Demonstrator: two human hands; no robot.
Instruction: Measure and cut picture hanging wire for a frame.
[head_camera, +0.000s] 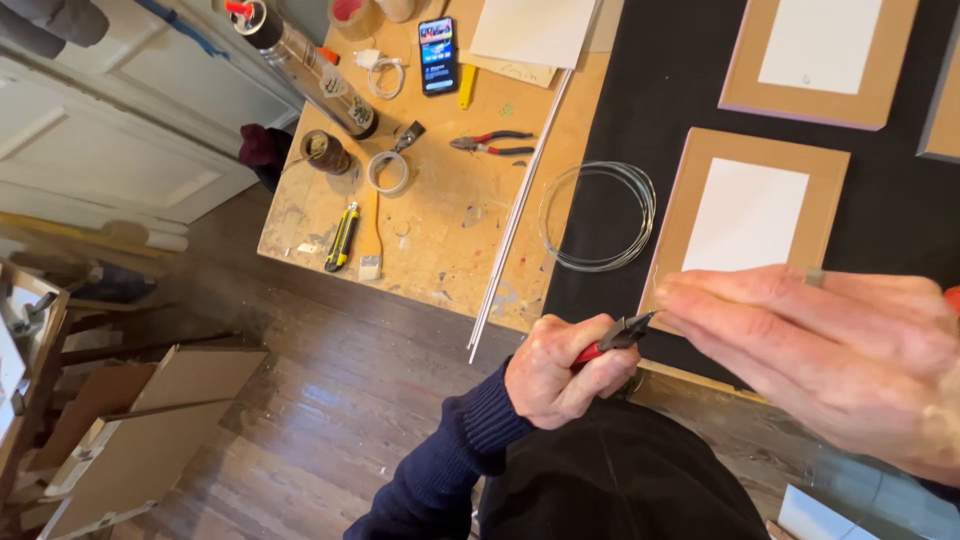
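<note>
My left hand (560, 375), in a dark blue sleeve, grips red-handled pliers (620, 335) just off the table's near edge. The jaws point right toward the fingertips of my right hand (820, 350), which is close to the camera with its fingers pinched together at the pliers' tip. A short grey bit of wire (815, 275) shows above those fingers. Beyond the hands, a brown card frame with a white centre (745, 215) lies on a black cloth (650, 100). A coil of thin wire (597, 215) lies beside it.
The wooden worktable (450, 230) carries thin metal rods (515, 215), a second pair of red pliers (492, 143), a tape roll (388, 172), a yellow utility knife (342, 237), a brush (371, 245), a phone (437, 55) and a metal tube (310, 70). More frames (815, 55) lie further back.
</note>
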